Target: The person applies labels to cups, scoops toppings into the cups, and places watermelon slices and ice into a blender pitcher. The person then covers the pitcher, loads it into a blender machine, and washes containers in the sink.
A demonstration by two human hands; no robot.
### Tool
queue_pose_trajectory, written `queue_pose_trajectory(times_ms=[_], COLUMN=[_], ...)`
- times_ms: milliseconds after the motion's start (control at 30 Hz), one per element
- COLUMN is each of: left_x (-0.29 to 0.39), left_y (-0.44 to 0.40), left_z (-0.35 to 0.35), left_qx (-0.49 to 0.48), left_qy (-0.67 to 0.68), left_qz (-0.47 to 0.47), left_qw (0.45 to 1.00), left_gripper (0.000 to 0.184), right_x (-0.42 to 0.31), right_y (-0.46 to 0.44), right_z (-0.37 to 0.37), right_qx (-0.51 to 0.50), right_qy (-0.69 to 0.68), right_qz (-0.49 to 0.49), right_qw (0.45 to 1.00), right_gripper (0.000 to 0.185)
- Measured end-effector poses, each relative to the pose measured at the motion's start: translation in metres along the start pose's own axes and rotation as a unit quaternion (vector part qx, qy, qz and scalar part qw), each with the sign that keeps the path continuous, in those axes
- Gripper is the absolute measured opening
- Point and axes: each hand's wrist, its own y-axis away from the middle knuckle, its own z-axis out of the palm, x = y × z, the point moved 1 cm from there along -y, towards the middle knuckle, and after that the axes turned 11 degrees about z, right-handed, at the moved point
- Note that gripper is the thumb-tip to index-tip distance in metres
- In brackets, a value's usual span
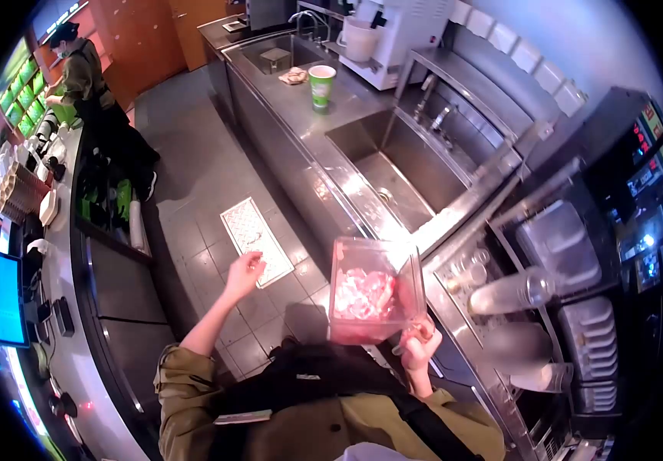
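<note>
My right hand (419, 342) grips the near right corner of a clear plastic tub (347, 269). Inside the tub lies a pinkish, shiny mass (366, 293) that I cannot identify. The tub is beside the front edge of the steel counter, close to the large sink (393, 165). My left hand (248, 270) is in the air over the floor, fingers slightly curled and apart, holding nothing. Below it, a white patterned panel (258, 242) lies on the tiled floor.
A green and white cup (320, 86) and a crumpled cloth (294, 75) stand on the steel counter. Several clear containers (512, 290) are at the right. A person (89, 84) works at the left counter, which holds a screen (7, 296) and stacked cup carriers (23, 192).
</note>
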Motion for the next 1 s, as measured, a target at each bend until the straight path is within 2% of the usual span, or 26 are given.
queue_pose_trajectory(times_ms=[33, 67, 100, 167, 267, 333, 367, 400, 433, 467, 500, 567, 600, 700, 733, 767, 800, 833, 900, 933, 967, 1000], left_x=[-0.01, -0.015, -0.023, -0.042, -0.07, -0.099, -0.108, -0.108, -0.108, -0.116, -0.125, -0.133, -0.141, -0.192, -0.212, -0.233, -0.25, -0.273, -0.325, -0.357, -0.376, -0.39], left_y=[-0.026, -0.051, -0.08, -0.147, -0.265, -0.352, -0.389, -0.44, -0.484, -0.53, -0.572, -0.657, -0.697, -0.827, -0.868, -0.904, -0.942, -0.972, -1.02, -1.04, -1.051, -1.058], left_z=[-0.024, -0.04, -0.054, -0.073, -0.083, -0.091, -0.106, -0.122, -0.142, -0.158, -0.171, -0.196, -0.203, -0.198, -0.187, -0.171, -0.147, -0.121, -0.061, -0.032, -0.01, -0.002], left_qx=[0.013, 0.027, 0.007, -0.036, -0.072, -0.079, -0.067, -0.054, -0.045, -0.044, -0.005, 0.015, 0.003, -0.059, -0.062, -0.076, -0.153, -0.236, -0.386, -0.418, -0.428, -0.427], left_qy=[-0.004, 0.047, 0.076, 0.137, 0.161, 0.215, 0.203, 0.185, 0.164, 0.176, 0.199, 0.198, 0.159, 0.081, 0.036, -0.054, -0.092, -0.131, -0.245, -0.262, -0.354, -0.377], left_qz=[-0.004, -0.009, -0.013, -0.015, -0.011, -0.004, -0.007, -0.001, 0.001, 0.018, 0.009, -0.01, 0.006, 0.026, 0.054, 0.104, 0.119, 0.134, 0.197, 0.215, 0.22, 0.329], left_qw=[1.0, 0.998, 0.997, 0.99, 0.984, 0.974, 0.977, 0.981, 0.985, 0.983, 0.98, 0.98, 0.987, 0.995, 0.996, 0.99, 0.977, 0.953, 0.867, 0.843, 0.802, 0.753], left_gripper=[0.029, 0.029, 0.029, 0.03, 0.03, 0.027, 0.027, 0.026, 0.025, 0.024, 0.023, 0.022, 0.021, 0.021, 0.02, 0.02, 0.02, 0.02, 0.02, 0.018, 0.016, 0.016], right_x=[0.005, 0.006, 0.004, 0.016, 0.048, 0.065, 0.077, 0.093, 0.1, 0.096, 0.089, 0.08, 0.079, 0.115, 0.114, 0.143, 0.151, 0.147, 0.161, 0.176, 0.185, 0.186], right_y=[-0.02, -0.04, -0.059, -0.106, -0.189, -0.255, -0.286, -0.32, -0.352, -0.373, -0.392, -0.436, -0.455, -0.514, -0.519, -0.522, -0.529, -0.535, -0.548, -0.559, -0.558, -0.552], right_z=[0.028, 0.055, 0.084, 0.139, 0.212, 0.271, 0.303, 0.326, 0.348, 0.376, 0.402, 0.434, 0.448, 0.472, 0.482, 0.485, 0.507, 0.523, 0.556, 0.571, 0.581, 0.596], right_qx=[-0.002, -0.015, -0.016, -0.013, -0.029, -0.025, -0.034, -0.046, -0.051, -0.033, -0.012, 0.029, 0.052, 0.122, 0.153, 0.282, 0.418, 0.43, 0.479, 0.523, 0.559, 0.591], right_qy=[-0.011, -0.02, 0.001, -0.066, -0.075, -0.029, -0.016, -0.053, -0.019, -0.029, -0.032, -0.036, -0.037, 0.048, 0.069, 0.127, 0.085, 0.202, 0.298, 0.277, 0.263, 0.252], right_qz=[-0.003, -0.004, -0.011, -0.041, -0.045, -0.068, -0.078, -0.087, -0.1, -0.087, -0.072, -0.028, -0.004, -0.151, -0.073, -0.118, -0.115, -0.162, -0.156, -0.127, -0.099, -0.067], right_qw=[1.0, 1.0, 1.0, 0.997, 0.996, 0.997, 0.996, 0.994, 0.993, 0.995, 0.997, 0.999, 0.998, 0.98, 0.983, 0.944, 0.897, 0.865, 0.811, 0.796, 0.78, 0.763], right_gripper=[0.005, 0.007, 0.007, 0.004, 0.005, 0.009, 0.015, 0.014, 0.011, 0.01, 0.01, 0.012, 0.014, 0.011, 0.012, 0.012, 0.015, 0.016, 0.02, 0.023, 0.027, 0.031])
